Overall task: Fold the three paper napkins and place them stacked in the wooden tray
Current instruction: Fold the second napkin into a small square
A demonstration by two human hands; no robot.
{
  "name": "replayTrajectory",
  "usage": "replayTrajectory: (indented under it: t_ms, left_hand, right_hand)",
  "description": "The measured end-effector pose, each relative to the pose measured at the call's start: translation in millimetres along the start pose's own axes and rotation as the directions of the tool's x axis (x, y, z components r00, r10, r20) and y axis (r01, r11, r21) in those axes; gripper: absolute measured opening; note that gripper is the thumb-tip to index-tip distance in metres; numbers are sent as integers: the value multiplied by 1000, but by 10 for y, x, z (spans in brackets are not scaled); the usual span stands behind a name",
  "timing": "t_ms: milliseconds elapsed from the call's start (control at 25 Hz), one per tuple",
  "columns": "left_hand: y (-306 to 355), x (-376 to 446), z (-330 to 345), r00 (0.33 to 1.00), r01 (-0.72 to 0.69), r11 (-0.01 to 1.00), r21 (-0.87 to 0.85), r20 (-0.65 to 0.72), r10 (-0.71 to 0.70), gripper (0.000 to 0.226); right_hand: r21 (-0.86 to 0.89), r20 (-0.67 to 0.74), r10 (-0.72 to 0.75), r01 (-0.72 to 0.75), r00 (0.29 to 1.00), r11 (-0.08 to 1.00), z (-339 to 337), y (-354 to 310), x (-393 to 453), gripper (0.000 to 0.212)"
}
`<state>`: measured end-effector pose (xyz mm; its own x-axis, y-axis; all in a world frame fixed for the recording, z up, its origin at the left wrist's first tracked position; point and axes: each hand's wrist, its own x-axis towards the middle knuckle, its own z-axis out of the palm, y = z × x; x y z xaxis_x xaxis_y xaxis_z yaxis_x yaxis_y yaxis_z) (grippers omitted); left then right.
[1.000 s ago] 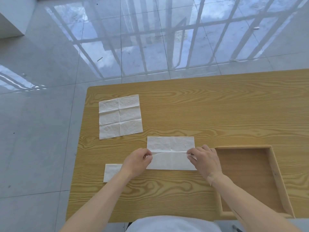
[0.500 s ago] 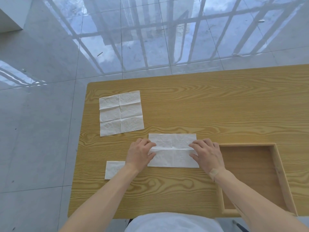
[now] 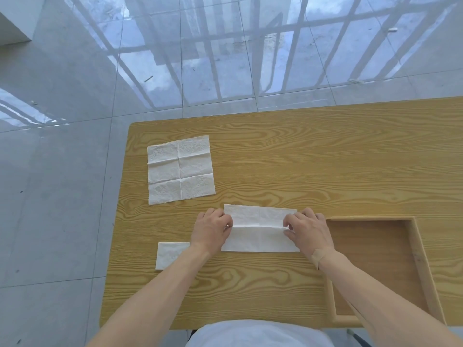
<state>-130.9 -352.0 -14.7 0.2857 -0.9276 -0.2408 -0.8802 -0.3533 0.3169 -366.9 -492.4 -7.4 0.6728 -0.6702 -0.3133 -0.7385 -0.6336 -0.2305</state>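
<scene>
Both hands, left hand (image 3: 210, 231) and right hand (image 3: 309, 231), pinch the middle napkin (image 3: 259, 230) at its crease ends; align edges squarely, then press the fold flat against the surface (image 3: 300, 159).

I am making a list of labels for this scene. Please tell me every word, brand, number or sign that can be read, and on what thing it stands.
None: no readable text shows anywhere.
Unfolded white paper napkin: only embossed texture and creases.
Half-folded white paper napkin under both hands: blank.
Small folded white napkin: blank.
Square wooden tray: no mark.
Wood-grain table: no mark.
</scene>
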Motion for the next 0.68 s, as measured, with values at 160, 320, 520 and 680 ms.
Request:
replayTrajectory:
  t_ms: [160, 320, 520, 680]
  left_hand:
    - [4, 48, -140, 998, -10, 999, -43, -60, 7, 5]
    - [-21, 114, -385, 974, -86, 994, -63, -217, 71, 7]
    - [-121, 44, -509, 932, -190, 982, -4, -316, 179, 10]
    - [-242, -212, -319, 941, -230, 972, 52, -245, 235, 15]
  right_hand:
    - [40, -31, -18, 19, 999, 999, -109, 20, 42, 10]
    - [71, -220, -37, 53, 975, 996, -295, 38, 73, 5]
    - [48, -390, -92, 120, 916, 992, -327, -67, 34, 11]
    - [0, -326, -150, 158, 933, 987, -110, -169, -163, 15]
